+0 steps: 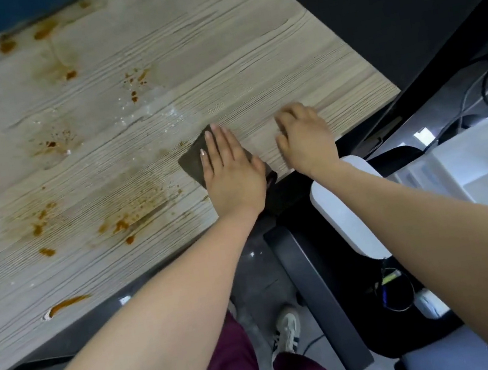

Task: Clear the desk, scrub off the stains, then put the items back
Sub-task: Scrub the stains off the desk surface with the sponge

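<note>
Stains of orange-brown speckle the wooden desk, thickest left of the dark cloth. That cloth lies flat near the desk's front edge, its long axis running diagonally from the edge up and leftward. The left hand presses on it with straight fingers, gripping nothing. Just right of the cloth, the right hand rests on the wood; blur hides its grip.

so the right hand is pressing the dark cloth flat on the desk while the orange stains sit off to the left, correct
Not quite: in the head view it is the left hand that presses the dark cloth flat on the desk. The right hand rests beside it on bare wood, off the cloth. The orange stains do sit off to the left.
</note>
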Demonstrator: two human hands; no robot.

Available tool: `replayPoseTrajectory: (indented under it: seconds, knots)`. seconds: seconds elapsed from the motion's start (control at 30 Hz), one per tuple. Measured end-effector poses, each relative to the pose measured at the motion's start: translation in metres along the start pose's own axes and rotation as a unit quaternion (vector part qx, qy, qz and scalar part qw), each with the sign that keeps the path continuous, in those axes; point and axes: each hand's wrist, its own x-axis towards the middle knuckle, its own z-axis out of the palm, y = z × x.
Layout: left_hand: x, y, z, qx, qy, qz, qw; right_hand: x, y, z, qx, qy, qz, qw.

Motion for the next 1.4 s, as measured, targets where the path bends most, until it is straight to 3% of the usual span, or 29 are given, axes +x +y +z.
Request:
replayPoseTrajectory:
  seconds: [0.17, 0.3, 0.47, 0.6, 0.77, 0.9, 1.03, 1.13, 1.3, 1.4]
  knots:
    - [-0.017, -0.062, -0.016, 0.038, -0.020, -0.065, 0.997, 0.001, -0.002, 0.027, 0.005, 0.046, 0.000, 0.999]
    - [-0.012, -0.053, -0.014, 0.033, -0.025, -0.100, 0.994, 0.001, -0.003, 0.040, -0.006, 0.098, 0.005, 0.995]
    - [0.006, 0.002, -0.006, -0.009, -0.026, 0.018, 0.999, 0.002, -0.002, 0.038, -0.036, 0.115, -0.007, 0.993]
    - [0.002, -0.026, -0.007, 0.003, -0.027, 0.089, 0.996, 0.001, -0.002, 0.037, -0.041, 0.118, -0.019, 0.992]
    - [-0.014, -0.081, -0.021, 0.053, -0.029, -0.002, 0.998, 0.002, -0.003, 0.035, -0.035, 0.125, -0.017, 0.991]
    - [-0.003, -0.040, -0.015, 0.019, -0.016, -0.066, 0.997, 0.003, -0.003, 0.037, -0.056, 0.131, -0.014, 0.990]
    - [0.021, 0.013, -0.005, -0.022, -0.013, 0.038, 0.999, 0.003, -0.002, 0.040, -0.051, 0.132, -0.018, 0.990]
    - [0.026, -0.008, -0.006, -0.005, -0.016, 0.121, 0.993, 0.003, 0.002, 0.040, -0.051, 0.139, -0.027, 0.989]
    - [0.017, -0.081, -0.025, 0.001, -0.030, 0.017, 0.999, 0.002, 0.000, 0.037, -0.018, 0.121, -0.023, 0.992]
    - [0.014, -0.075, -0.025, 0.004, -0.020, -0.042, 0.999, 0.003, -0.002, 0.036, -0.020, 0.106, -0.013, 0.994]
